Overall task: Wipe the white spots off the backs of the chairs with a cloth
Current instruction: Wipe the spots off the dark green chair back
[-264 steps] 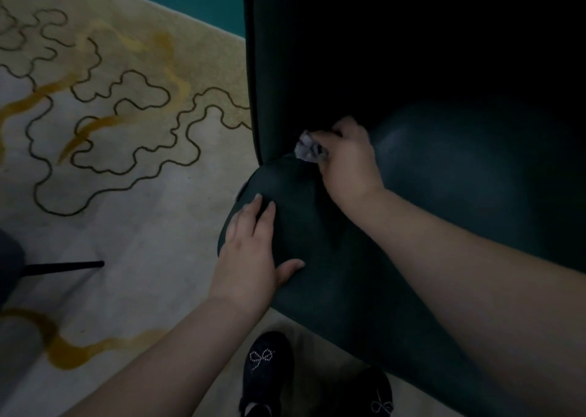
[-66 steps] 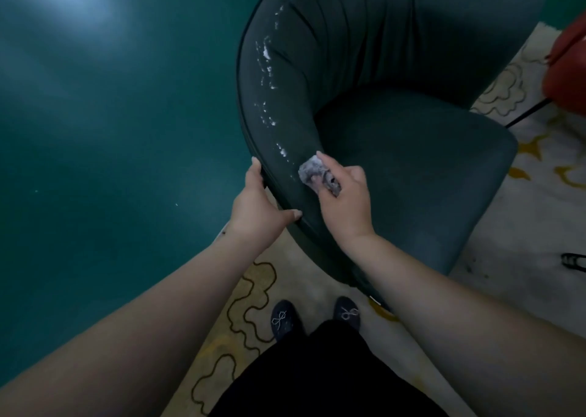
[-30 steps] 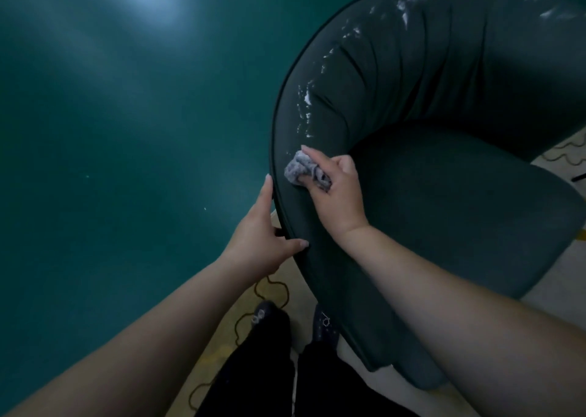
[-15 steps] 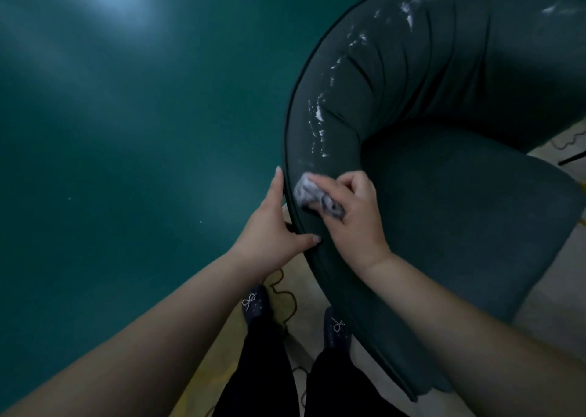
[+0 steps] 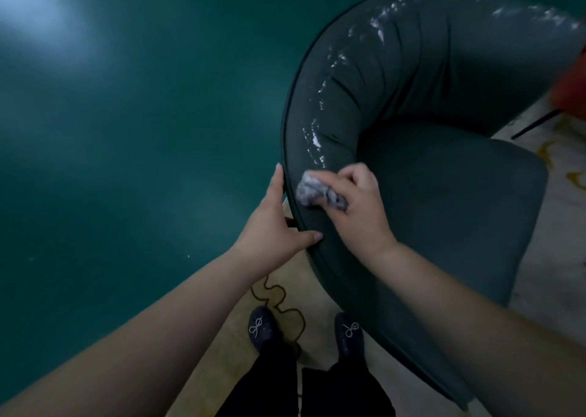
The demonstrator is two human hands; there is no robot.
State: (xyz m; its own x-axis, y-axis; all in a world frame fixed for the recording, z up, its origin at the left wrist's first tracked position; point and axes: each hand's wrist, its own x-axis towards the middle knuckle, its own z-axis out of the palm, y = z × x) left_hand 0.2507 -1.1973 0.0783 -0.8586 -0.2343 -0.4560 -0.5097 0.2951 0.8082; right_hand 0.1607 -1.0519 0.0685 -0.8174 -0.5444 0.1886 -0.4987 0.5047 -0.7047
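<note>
Right hand point(image 5: 358, 207) clutching cloth point(image 5: 312, 191), now lower on chair point(image 5: 444, 194). Left hand point(image 5: 276, 223) still gripping rim. Spots point(image 5: 314, 137) just beyond remaining.

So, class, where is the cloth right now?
In the head view, the cloth is gripped by the right hand, pressed on the chair's backrest below the white spots.
</note>
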